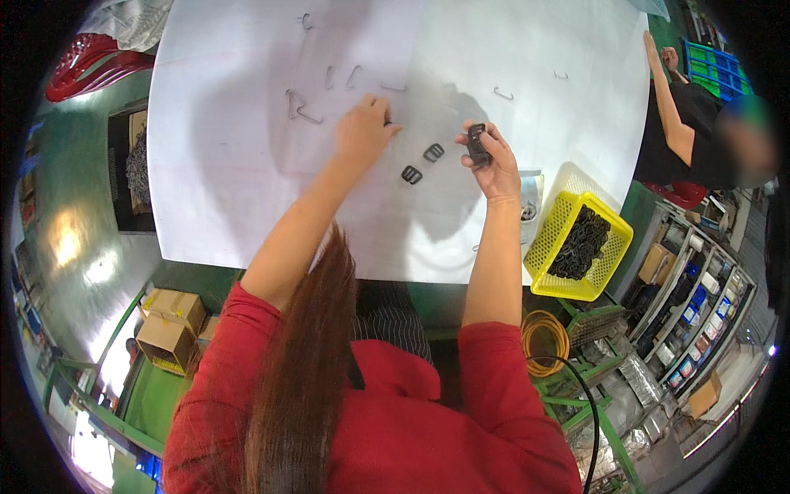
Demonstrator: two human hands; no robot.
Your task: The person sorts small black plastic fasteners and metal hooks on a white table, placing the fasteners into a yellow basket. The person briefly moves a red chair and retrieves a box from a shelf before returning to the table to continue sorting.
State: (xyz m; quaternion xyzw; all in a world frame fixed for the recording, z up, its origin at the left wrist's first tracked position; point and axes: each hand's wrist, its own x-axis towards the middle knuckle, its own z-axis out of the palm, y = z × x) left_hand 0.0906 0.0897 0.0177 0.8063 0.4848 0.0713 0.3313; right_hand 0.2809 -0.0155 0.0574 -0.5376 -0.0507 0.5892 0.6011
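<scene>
My right hand (pixel 492 161) holds a small black plastic buckle (pixel 477 146) upright above the white table (pixel 247 181). My left hand (pixel 363 130) rests on the table with its fingers pinched together at a thin bent wire clip; whether it grips the clip I cannot tell. Two more black buckles (pixel 434 152) (pixel 411 174) lie flat on the table between my hands. Several grey bent wire clips (pixel 298 109) are scattered on the table beyond my left hand.
A yellow mesh basket (pixel 558 224) full of black buckles sits at the table's right edge. Another person in black (pixel 687 123) sits at the far right. Cardboard boxes (pixel 169 325) stand on the floor lower left, red chairs (pixel 90 62) upper left, shelves at right.
</scene>
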